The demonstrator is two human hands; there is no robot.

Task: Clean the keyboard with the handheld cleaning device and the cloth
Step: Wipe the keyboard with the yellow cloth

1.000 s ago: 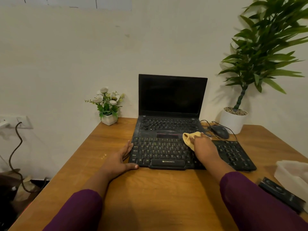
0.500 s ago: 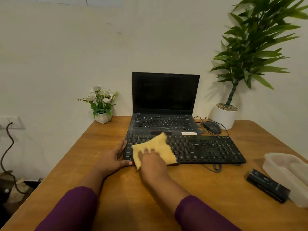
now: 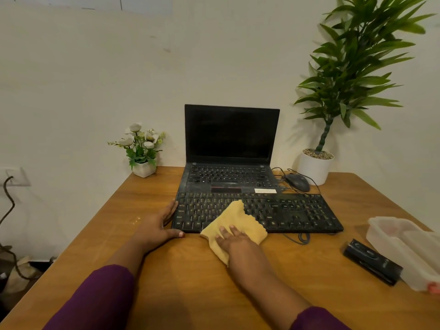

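Observation:
A black external keyboard lies across the wooden desk in front of an open laptop. A yellow cloth is spread over the keyboard's left-middle keys and hangs over its front edge onto the desk. My right hand presses flat on the cloth's near part with straight fingers. My left hand rests against the keyboard's left end, fingers along its side and thumb at its front corner. A black handheld cleaning device lies on the desk at the right, away from both hands.
A translucent plastic box stands at the right edge beside the device. A wired mouse and a tall potted plant are at the back right. A small flower pot stands at the back left.
My right hand swept the cloth from the keyboard's top middle to its left part, then back toward the front edge near the middle. My left hand stayed at the keyboard's left end.

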